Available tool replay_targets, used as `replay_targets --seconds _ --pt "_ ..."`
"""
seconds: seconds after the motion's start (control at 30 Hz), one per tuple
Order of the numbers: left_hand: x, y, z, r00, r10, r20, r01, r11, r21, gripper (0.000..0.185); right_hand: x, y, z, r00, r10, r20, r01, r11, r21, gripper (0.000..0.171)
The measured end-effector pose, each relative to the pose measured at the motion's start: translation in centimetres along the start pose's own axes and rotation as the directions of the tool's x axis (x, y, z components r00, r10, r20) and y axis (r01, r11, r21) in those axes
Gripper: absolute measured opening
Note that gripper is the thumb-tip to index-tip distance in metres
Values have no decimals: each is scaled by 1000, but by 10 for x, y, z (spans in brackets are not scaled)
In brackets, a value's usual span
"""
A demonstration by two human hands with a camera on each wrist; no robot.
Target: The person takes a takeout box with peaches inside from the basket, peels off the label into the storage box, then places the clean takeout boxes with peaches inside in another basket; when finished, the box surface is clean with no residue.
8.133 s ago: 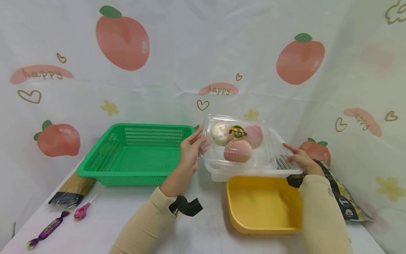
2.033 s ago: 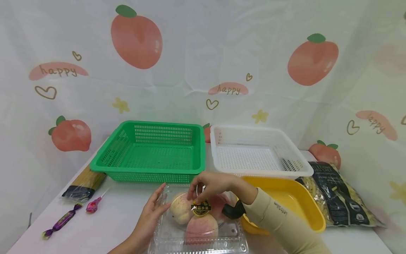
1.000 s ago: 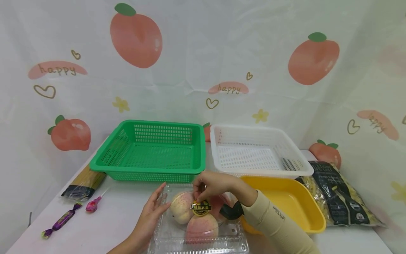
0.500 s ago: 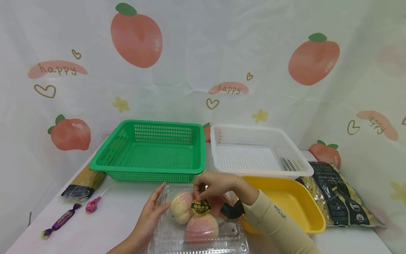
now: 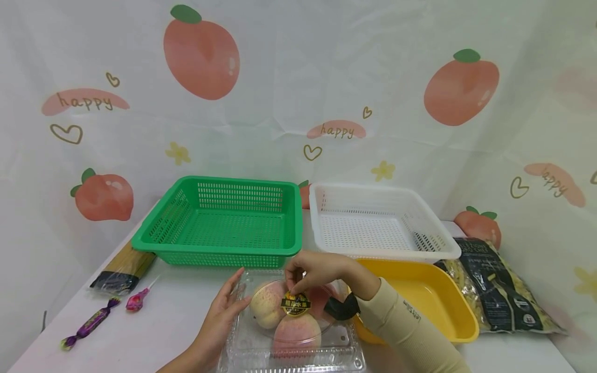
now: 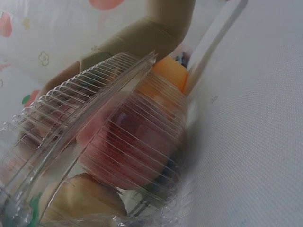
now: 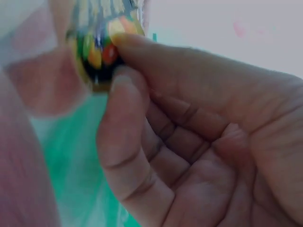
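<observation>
White counter (image 5: 168, 331) fills the lower frame, backed by a pale curtain printed with peaches and the word "happy". At the far left edge lie a purple wrapped candy (image 5: 84, 329) and, just right of it, a pink lollipop (image 5: 136, 300), with a packet of spaghetti (image 5: 123, 267) above them, its far end tucked beside the green basket (image 5: 224, 223). That green basket stands left of centre, and a white basket (image 5: 378, 220) sits just to its right.

Low in the middle of the frame rests a clear plastic clamshell box (image 5: 291, 352) on the counter, holding peaches (image 5: 296, 331) under its ribbed lid. The left hand (image 5: 223, 311) comes up from the bottom edge with straight, relaxed fingers laid against the box's left side. On top of the lid is a round black-and-gold sticker (image 5: 295, 304). The right hand (image 5: 314, 272) reaches over from the right, thumb and forefinger pinched together on the sticker's upper edge; the right wrist view shows the same pinch close up, blurred, with the thumb (image 7: 125, 142) pressed under the label. A black strap sits on that wrist, at the end of a beige sleeve.

Right of the box, touching the white basket's front rim, is a yellow tray (image 5: 420, 300). At the far right lies a bag of pasta (image 5: 494, 287) with a dark label.
</observation>
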State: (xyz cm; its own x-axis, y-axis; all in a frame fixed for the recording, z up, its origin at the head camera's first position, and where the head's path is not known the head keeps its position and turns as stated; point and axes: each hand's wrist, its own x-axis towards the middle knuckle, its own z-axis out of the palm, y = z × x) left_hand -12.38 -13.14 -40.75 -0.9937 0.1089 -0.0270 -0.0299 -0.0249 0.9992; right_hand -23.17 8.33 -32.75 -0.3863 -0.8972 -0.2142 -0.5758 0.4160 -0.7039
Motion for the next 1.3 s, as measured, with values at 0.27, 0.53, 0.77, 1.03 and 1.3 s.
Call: replay_targets --seconds 0.27,0.53,0.77,1.03,1.3 --pt "0 0 0 1000 -5 4 5 1000 1 64 -4 -1 -3 1000 18 19 -18 1000 10 5" --pt "0 1 0 1000 0 12 0 1000 -1 64 -6 -2 -4 1000 5 16 -4 1000 -20 6" --pt "0 1 -1 1000 4 7 -4 1000 1 64 -5 0 -2 1000 -13 14 14 998 -68 7" --pt "0 0 -3 1000 -7 19 7 1000 -2 64 -1 2 -2 1000 -23 1 23 999 -36 7" --pt "1 -1 -1 1000 -6 25 7 1000 -8 65 0 0 -6 1000 -5 9 5 1000 -8 7"
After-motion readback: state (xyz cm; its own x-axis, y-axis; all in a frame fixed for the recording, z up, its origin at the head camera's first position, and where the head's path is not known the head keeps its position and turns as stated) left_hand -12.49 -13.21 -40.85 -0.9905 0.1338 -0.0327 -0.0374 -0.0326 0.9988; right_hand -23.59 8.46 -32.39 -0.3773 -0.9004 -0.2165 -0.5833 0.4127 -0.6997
